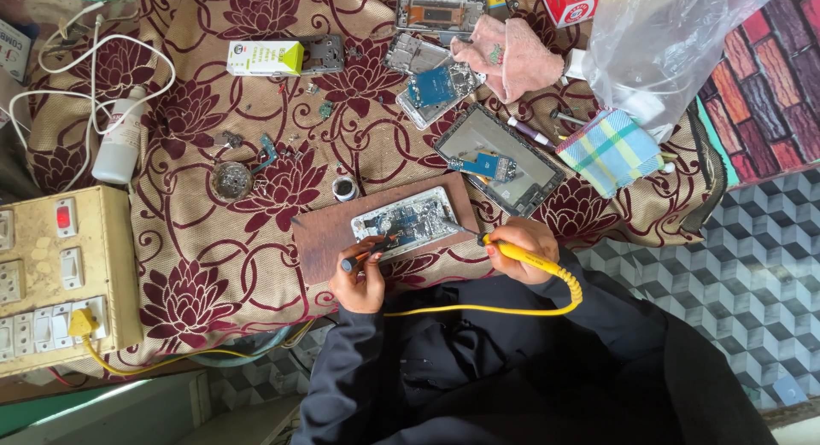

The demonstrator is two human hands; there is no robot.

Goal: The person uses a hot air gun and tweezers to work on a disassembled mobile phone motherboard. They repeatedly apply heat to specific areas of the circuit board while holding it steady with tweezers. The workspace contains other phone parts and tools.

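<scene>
An opened phone [407, 223] with its circuit board bare lies on a brown wooden board [318, 238]. My left hand [357, 281] grips tweezers [369, 253] with an orange and black handle, their tip on the phone's near edge. My right hand [523, 250] holds a yellow soldering iron [519, 252], its dark tip touching the phone's right end. The iron's yellow cord [478, 309] loops across my dark sleeves.
A cream switch box [53, 278] stands at left, with a white bottle [118, 139] and white cables behind it. Several phone frames and boards [436, 90], a tablet shell [500, 159], a pink cloth [508, 56], a checked cloth [611, 150] and a plastic bag [666, 43] lie on the floral cloth.
</scene>
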